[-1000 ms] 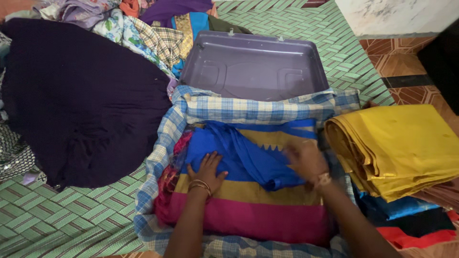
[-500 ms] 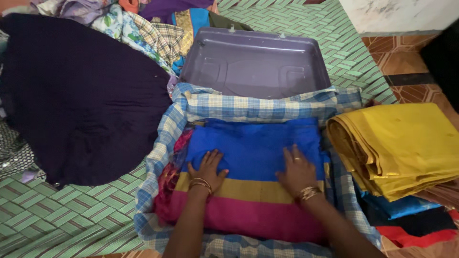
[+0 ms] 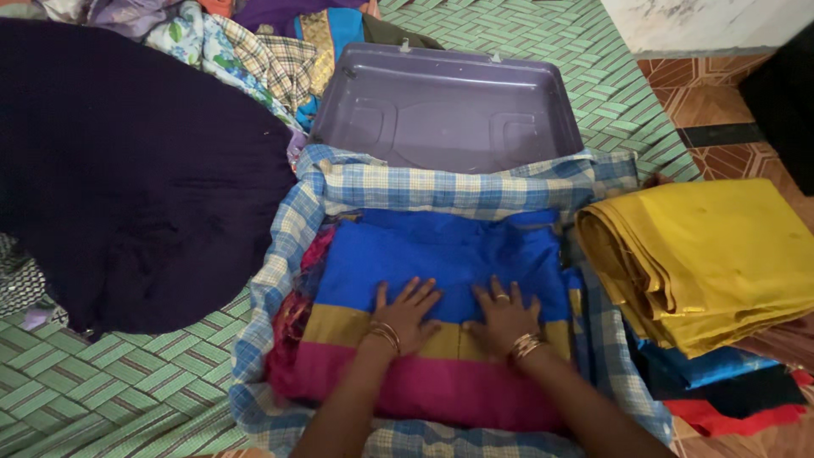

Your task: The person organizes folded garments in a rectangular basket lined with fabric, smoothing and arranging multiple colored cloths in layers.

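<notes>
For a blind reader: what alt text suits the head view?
Left hand and right hand press flat on a folded blue, gold and pink sari in a checked-cloth-lined open suitcase; folded yellow cloth lies to the right.

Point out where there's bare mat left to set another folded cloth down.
Bare green woven mat shows at lower left, between the dark purple cloth and the checked cloth lining the case. More lies past the grey lid. The right side is crowded with the yellow folded stack. Both left hand and right hand press the blue cloth.
</notes>
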